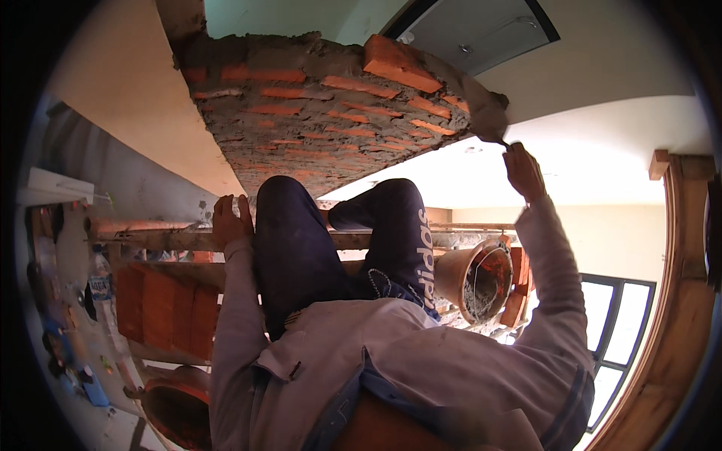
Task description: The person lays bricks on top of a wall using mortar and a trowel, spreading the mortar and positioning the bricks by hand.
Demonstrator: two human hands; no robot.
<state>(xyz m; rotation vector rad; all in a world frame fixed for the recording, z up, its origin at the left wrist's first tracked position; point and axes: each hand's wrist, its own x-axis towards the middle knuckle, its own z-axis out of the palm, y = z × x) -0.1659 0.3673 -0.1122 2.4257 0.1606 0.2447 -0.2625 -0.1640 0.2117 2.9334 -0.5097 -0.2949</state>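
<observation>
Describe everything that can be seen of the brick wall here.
The brick wall is built of orange-red bricks in rows, with rough grey mortar filling the joints and smeared over many faces. Its top edge is uneven and mortar-covered; one cleaner brick sits there, right of centre. The left edge meets a pale, plain surface; the right end is ragged. The trowel in the right grip is at that end; whether its blurred blade touches is unclear.
</observation>
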